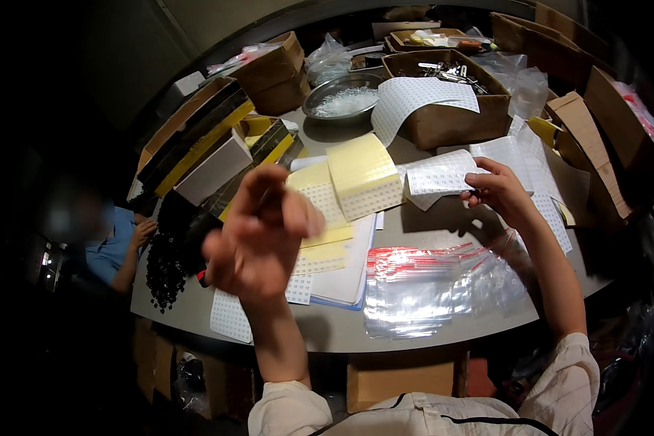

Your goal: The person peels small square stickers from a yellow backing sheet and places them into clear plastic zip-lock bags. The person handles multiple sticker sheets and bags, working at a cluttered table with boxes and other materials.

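My right hand (498, 185) pinches the right edge of a white label sheet (437, 174) printed in rows, between thumb and fingers. The sheet is curved and lifted off the table. My left hand (258, 236) is raised close to the camera, slightly blurred, with its fingers loosely bent and apart; nothing shows in them. Behind it, a yellowish folded strip of labels (363, 171) stands bent over more label sheets and a stack of paper with a blue edge. In front of my right arm lies a pile of clear zip bags (414, 291) with red seals.
At the back stand a metal bowl (316, 109) of small clear pieces and a cardboard box (450, 120) of metal parts, a label sheet draped over it. Boxes line both sides. A heap of small black pieces (168, 254) lies left, near a person in blue (112, 247).
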Demonstrator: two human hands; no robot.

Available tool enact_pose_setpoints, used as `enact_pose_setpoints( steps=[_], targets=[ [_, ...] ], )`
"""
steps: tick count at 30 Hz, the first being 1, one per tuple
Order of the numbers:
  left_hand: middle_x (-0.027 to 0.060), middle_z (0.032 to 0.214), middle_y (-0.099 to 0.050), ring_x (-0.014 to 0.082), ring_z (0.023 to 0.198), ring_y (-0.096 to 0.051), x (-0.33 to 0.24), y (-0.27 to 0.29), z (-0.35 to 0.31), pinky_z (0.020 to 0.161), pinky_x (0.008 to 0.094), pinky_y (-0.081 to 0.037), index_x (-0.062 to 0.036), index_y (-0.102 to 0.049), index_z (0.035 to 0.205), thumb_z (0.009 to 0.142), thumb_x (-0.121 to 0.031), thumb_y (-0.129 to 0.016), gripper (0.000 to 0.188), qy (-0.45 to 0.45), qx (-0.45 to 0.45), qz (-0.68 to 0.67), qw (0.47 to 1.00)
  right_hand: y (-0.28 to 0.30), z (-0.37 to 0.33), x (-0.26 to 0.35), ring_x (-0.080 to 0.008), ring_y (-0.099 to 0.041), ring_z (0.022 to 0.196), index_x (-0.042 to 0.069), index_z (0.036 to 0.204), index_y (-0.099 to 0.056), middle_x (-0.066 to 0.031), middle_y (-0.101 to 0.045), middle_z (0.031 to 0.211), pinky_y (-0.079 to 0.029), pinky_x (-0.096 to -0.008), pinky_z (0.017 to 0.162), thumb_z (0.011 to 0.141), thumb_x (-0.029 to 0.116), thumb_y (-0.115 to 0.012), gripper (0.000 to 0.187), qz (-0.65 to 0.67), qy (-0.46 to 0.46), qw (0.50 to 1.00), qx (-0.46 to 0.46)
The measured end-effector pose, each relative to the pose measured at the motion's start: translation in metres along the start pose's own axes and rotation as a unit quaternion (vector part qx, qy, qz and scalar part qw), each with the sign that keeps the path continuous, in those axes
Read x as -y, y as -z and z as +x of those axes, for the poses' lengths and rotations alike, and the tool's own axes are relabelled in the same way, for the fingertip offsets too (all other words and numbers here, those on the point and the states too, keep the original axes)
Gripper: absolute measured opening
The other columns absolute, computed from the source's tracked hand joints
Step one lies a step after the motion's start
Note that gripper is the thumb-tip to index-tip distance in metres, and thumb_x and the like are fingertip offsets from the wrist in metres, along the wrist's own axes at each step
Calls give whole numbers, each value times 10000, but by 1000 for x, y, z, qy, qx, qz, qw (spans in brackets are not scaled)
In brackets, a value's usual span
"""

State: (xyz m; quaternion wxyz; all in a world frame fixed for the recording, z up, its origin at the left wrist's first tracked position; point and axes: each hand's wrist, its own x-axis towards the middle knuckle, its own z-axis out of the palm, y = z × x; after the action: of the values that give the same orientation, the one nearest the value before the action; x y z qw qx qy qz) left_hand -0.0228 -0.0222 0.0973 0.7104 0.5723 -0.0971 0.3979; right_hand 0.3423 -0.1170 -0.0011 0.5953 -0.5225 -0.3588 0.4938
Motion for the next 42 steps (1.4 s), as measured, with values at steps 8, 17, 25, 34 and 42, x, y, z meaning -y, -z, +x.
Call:
enact_pose_setpoints(
  steps=[8, 17, 25, 34, 42],
  targets=[
    [103, 716, -607, 214, 592, -550, -37, -168, -27, 522, 317, -430, -54, -586, 966, 986, -361, -657, 316, 52, -16, -2, 999, 2, 2, -2, -118, -665, 687, -17, 1273, -493, -162, -729, 974, -560, -254, 703, 970, 187, -648, 396, 21, 9, 1000, -18],
    [106, 700, -565, 188, 583, -479, -61, -214, -32, 540, 320, -407, -34, -628, 870, 1001, -381, -629, 371, 152, -172, -93, 969, -8, 10, -9, -109, -682, 712, 12, 1225, -494, -129, -733, 982, -575, -235, 682, 970, 202, -651, 355, 48, 4, 998, 45],
    [108, 742, -584, 182, 606, -487, -44, -174, -21, 545, 307, -410, -47, -621, 908, 996, -344, -644, 311, 69, 106, -37, 991, -4, 6, -8, -116, -688, 708, 20, 1196, -522, -143, -733, 987, -573, -237, 678, 970, 204, -659, 322, 71, 14, 996, 46],
    [108, 793, -622, 170, 630, -504, -36, -213, -24, 589, 266, -397, -98, -635, 946, 1002, -278, -646, 190, 92, -81, -70, 990, 5, 6, -7, -142, -675, 675, 39, 1074, -563, -149, -722, 965, -586, -293, 713, 961, 167, -666, 200, 177, 3, 984, 36],
    [158, 796, -687, 231, 625, -656, -12, -117, -20, 548, 366, -540, -17, -532, 1253, 1018, -298, -614, 375, 13, 177, -198, 964, 7, 9, -7, -124, -657, 673, 44, 1053, -601, -125, -723, 913, -554, -269, 711, 939, 152, -676, 174, 253, 5, 966, 45]
  ],
)
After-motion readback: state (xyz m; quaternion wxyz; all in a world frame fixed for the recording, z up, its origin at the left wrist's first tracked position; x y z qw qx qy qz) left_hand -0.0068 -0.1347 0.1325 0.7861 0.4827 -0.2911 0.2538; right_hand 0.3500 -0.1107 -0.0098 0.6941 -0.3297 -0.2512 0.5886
